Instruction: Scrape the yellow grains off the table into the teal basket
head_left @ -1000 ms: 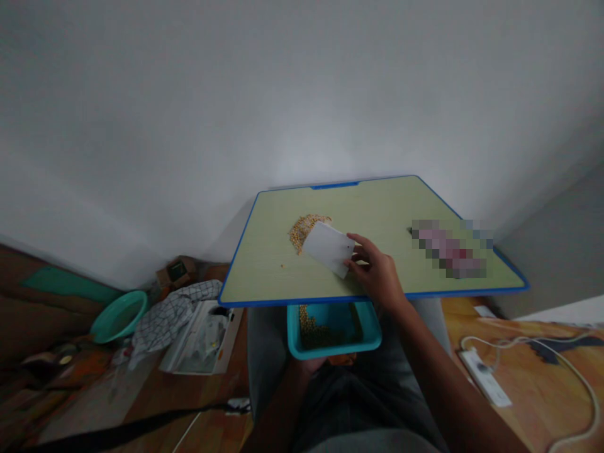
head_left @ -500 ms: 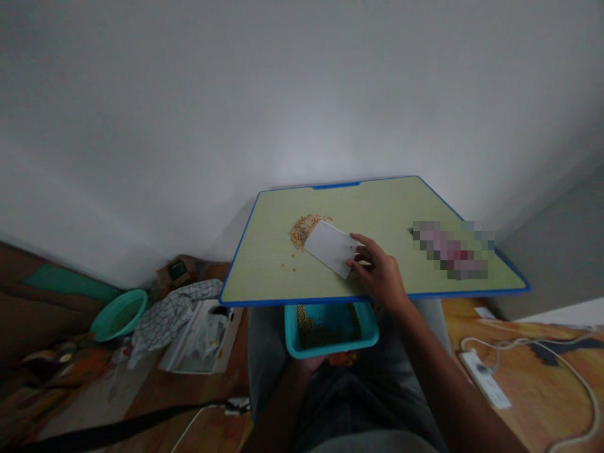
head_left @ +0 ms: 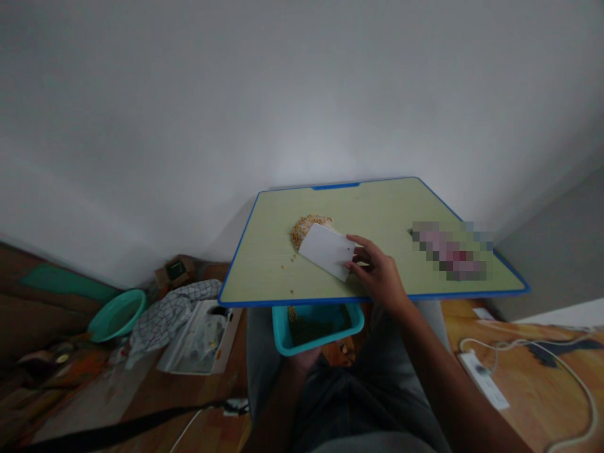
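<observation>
My right hand (head_left: 377,274) grips the right end of a white flat card (head_left: 326,250) that rests slanted on a pale green table with a blue rim (head_left: 368,298). The card's left edge lies against a small pile of yellow grains (head_left: 306,226), and a few loose grains (head_left: 287,265) sit nearer the front edge. Below the table's front edge my left hand (head_left: 304,358) holds up a teal plastic tray (head_left: 316,324) from underneath; the tray holds grains.
A blurred-out patch (head_left: 450,248) lies on the table's right side. On the floor at left are a teal basin (head_left: 117,314), a checked cloth (head_left: 165,318) and an open white box (head_left: 198,336). A white power strip with cable (head_left: 486,379) lies at right.
The teal tray has shifted left under the table edge. The card has moved slightly left against the grain pile, and a few more grains lie loose near the front edge.
</observation>
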Tool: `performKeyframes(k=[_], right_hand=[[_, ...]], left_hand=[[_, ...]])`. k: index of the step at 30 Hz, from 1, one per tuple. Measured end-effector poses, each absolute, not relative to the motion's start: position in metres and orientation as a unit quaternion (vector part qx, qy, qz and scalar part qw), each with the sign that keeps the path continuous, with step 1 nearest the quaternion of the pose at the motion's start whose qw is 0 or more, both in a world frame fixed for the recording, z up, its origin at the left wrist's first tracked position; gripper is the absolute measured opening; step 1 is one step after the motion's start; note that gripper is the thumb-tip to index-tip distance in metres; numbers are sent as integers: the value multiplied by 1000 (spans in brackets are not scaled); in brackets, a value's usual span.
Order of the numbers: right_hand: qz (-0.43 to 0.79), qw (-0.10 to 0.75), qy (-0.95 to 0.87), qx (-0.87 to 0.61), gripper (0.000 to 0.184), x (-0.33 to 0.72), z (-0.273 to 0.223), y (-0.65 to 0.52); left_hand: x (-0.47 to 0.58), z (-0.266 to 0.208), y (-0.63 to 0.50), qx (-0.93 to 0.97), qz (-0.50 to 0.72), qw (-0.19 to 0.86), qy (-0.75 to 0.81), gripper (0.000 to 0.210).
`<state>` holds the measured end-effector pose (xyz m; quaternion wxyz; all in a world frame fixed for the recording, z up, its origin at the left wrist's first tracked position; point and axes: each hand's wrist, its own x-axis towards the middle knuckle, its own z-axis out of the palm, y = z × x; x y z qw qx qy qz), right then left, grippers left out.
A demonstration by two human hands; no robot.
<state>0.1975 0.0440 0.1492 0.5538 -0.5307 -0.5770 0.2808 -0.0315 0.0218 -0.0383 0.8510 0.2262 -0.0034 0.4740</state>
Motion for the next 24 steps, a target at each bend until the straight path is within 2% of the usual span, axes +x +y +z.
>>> performKeyframes(k=[6, 14, 17, 24], right_hand=[[284, 572, -581, -504, 59, 191, 152, 63], [282, 568, -601, -487, 57, 159, 152, 87], [278, 569, -603, -485, 55, 154, 151, 90], [240, 605, -565, -507, 55, 160, 147, 91]], left_hand=[[-37, -42, 26, 194, 447, 863, -134, 61], [-39, -41, 26, 180, 465, 854, -152, 72], [-39, -41, 26, 191, 462, 851, -161, 69], [-39, -54, 26, 164, 462, 860, -144, 74]])
